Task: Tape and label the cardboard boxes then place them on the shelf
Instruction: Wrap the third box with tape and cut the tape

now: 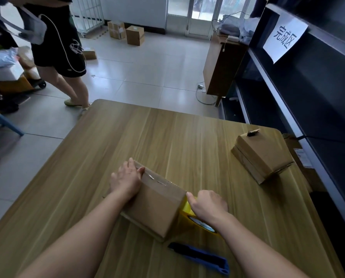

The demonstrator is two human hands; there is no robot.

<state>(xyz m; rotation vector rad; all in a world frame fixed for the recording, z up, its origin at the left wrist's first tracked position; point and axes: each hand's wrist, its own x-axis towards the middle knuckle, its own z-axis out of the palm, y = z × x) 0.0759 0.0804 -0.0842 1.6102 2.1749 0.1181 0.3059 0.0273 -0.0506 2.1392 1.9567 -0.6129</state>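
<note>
The cardboard box (pixel 157 205) sat on the table (pixel 167 133), near its front edge. The left hand (pixel 125 180) lay flat on the box's far end, fingers almost straight. The right hand (pixel 207 205) was at the opposite end, fingers curled round the yellow tape roll (pixel 186 208).

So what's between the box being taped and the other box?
Bare table only, seen in the head view, between the taped box and the other box.
</note>
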